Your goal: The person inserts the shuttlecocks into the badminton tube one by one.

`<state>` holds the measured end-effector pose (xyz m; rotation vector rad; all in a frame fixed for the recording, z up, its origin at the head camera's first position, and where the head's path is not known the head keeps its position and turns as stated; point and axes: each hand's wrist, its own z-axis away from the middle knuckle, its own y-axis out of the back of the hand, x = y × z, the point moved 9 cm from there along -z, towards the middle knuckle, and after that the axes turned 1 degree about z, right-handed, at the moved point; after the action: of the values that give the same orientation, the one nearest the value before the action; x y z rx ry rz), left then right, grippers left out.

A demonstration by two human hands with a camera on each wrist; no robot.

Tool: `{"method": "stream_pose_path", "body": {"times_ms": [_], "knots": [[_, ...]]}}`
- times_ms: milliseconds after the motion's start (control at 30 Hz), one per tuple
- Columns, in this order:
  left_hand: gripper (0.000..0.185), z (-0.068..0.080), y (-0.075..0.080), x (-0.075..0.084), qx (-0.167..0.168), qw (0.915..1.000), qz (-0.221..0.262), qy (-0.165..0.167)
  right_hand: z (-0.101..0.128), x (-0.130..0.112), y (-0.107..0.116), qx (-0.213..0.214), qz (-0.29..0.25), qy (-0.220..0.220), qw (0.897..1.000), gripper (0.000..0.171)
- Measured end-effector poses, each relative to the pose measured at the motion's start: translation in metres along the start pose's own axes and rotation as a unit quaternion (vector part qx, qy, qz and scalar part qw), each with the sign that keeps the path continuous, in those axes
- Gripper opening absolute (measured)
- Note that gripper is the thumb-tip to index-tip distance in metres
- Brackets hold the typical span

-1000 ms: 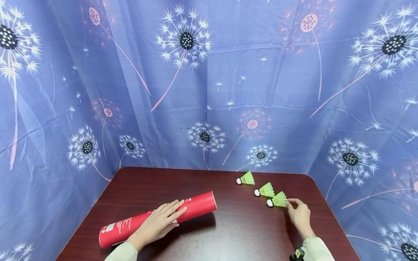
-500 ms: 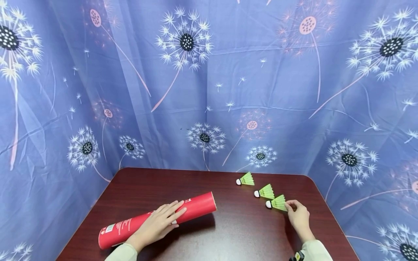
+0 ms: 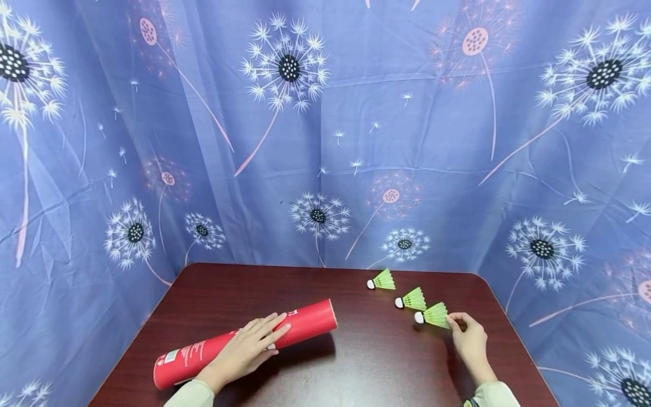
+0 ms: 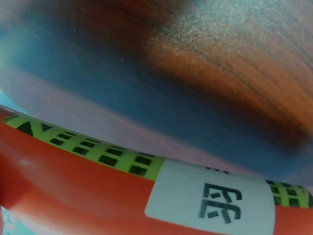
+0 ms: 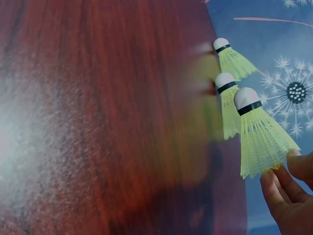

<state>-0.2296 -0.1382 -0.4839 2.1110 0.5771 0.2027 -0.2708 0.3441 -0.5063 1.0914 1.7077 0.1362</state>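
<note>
A long red tube (image 3: 311, 324) with a barcode at one end lies slanted across the left half of the table, its open-looking end facing right. My left hand (image 3: 244, 351) rests on its middle, fingers laid fairly straight over the top and thumb along the near side. A white label (image 4: 212, 198) on the tube shows in the left wrist view. At the right, my right hand (image 3: 470, 342) pinches the skirt edge of a yellow-green shuttlecock (image 5: 264, 142) between thumb and fingers, its white cork pointing left. Two more shuttlecocks, a middle one (image 3: 414, 299) and a far one (image 3: 383, 280), lie beyond it.
The dark brown wooden table (image 3: 264, 282) has rounded back corners and a glossy top. A blue curtain (image 3: 356, 113) with dandelion prints hangs behind it and along both sides.
The right hand and its shuttlecock shift only slightly. The left hand stays on the tube, and the other two shuttlecocks keep their places.
</note>
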Motion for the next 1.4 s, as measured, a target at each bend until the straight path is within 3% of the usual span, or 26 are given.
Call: {"method": "stream_pose_path", "body": {"times_ms": [600,967,1200,1400], "knots": [[0.072,-0.001,-0.001,-0.002,-0.006,1.0000,0.001,0.006,0.000,-0.042,-0.002,0.019,-0.072,0.019,0.997,0.004],[0.082,-0.002,-0.002,-0.002,-0.003,1.0000,0.007,0.004,0.008,-0.056,-0.015,0.001,-0.122,-0.011,0.992,0.004],[0.078,-0.002,-0.004,-0.001,-0.007,1.0000,0.001,0.003,0.015,-0.066,-0.024,-0.007,-0.141,-0.021,0.990,0.004],[0.065,-0.003,-0.007,-0.001,-0.013,0.9999,0.002,0.001,0.022,-0.076,-0.037,-0.024,-0.152,-0.021,0.988,0.003]]}}
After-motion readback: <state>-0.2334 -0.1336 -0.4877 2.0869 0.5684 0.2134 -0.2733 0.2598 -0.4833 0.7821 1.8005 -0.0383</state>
